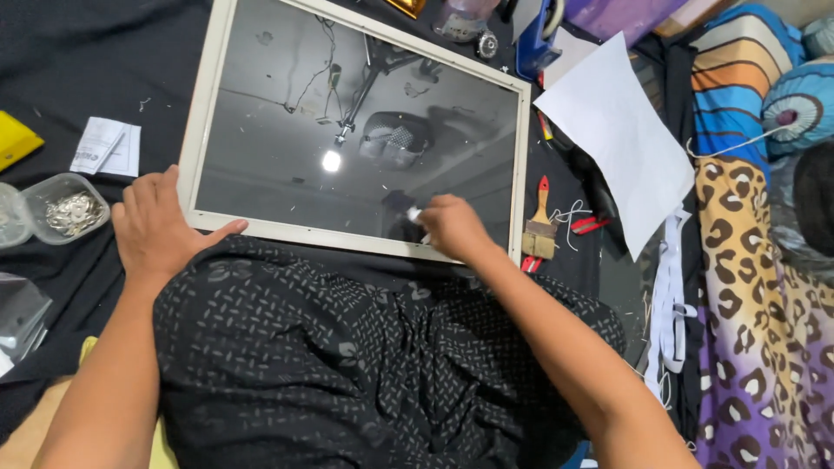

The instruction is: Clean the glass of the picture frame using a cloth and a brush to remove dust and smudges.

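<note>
Evidently the left hand [156, 227] presses flat, fingers spread, on the framed glass [347, 130] corner to steady it, while the right hand [452, 227] pinches 1 small white wad [414, 213] at its fingertips against the pane

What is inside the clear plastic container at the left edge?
The clear plastic container holds a heap of small silvery metal pieces; their exact kind is too small to tell. It sits on black cloth, beside the left hand.

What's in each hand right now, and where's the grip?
Right hand pinches a small white piece against the glass. Left hand holds nothing; it presses flat on the white frame at its near left corner.
</note>
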